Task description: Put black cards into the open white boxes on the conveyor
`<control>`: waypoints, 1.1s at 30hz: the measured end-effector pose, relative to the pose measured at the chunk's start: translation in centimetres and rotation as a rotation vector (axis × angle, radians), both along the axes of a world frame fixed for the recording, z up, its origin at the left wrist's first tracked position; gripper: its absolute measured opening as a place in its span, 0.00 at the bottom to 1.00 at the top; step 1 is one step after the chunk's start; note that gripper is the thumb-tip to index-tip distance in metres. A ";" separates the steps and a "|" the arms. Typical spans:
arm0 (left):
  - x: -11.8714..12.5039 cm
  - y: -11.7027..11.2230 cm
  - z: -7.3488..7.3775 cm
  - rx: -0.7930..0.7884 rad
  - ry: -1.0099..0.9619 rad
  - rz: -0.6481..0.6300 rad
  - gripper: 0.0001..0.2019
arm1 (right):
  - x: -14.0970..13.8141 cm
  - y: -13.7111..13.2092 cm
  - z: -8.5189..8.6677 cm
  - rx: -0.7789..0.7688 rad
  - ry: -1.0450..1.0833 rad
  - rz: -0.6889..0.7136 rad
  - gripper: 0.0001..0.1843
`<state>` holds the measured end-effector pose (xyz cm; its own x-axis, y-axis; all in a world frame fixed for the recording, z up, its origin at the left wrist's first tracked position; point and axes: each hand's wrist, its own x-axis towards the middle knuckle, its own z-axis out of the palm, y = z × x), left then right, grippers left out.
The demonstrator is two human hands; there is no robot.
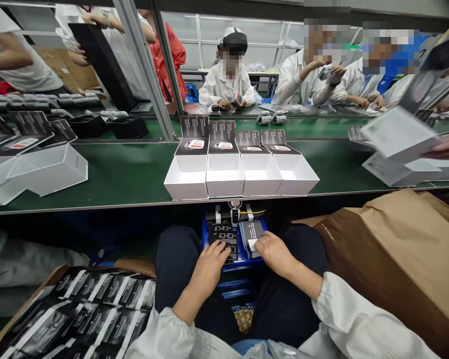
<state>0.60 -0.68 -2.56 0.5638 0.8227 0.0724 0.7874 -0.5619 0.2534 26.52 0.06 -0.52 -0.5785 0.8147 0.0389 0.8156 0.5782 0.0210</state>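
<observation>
Between my knees stands a blue crate bearing two side-by-side stacks of printed paper. My left hand lies with fingers spread over the lower part of the black leaflets, which carry white diagrams. On the right are grey-black booklets with white text. My right hand has its fingertips bent together at the lower right corner of the top booklet, by a white patch; the thumb is partly hidden. Behind the stacks are a small dark device and banded black bundles.
Several open white boxes with raised black lids stand on the green conveyor. More boxes are at left. A co-worker's hand holds a box at right. A carton of banded black packs and a brown paper-covered carton flank my legs.
</observation>
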 end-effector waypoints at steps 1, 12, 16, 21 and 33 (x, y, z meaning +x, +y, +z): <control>0.0 -0.1 0.4 0.033 -0.033 -0.001 0.30 | 0.0 0.0 0.4 -0.013 0.013 -0.023 0.12; 0.7 0.5 10.7 0.490 -0.586 -0.061 0.18 | -3.1 -1.2 11.0 0.055 0.587 -0.036 0.16; -0.7 2.8 15.9 0.756 -0.806 0.191 0.19 | -8.6 2.2 16.9 0.342 0.602 0.188 0.21; -3.3 3.3 13.8 0.639 -0.794 0.373 0.14 | -14.0 11.6 19.3 0.352 0.386 0.166 0.17; -0.8 0.7 -0.1 -0.185 0.001 0.024 0.32 | 0.9 0.7 1.1 0.063 0.085 0.084 0.15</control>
<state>-0.17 0.00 -2.64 0.5442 0.8350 -0.0817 0.8000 -0.4872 0.3502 27.40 0.78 0.61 -0.6370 0.7581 0.1399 0.7649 0.6441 -0.0074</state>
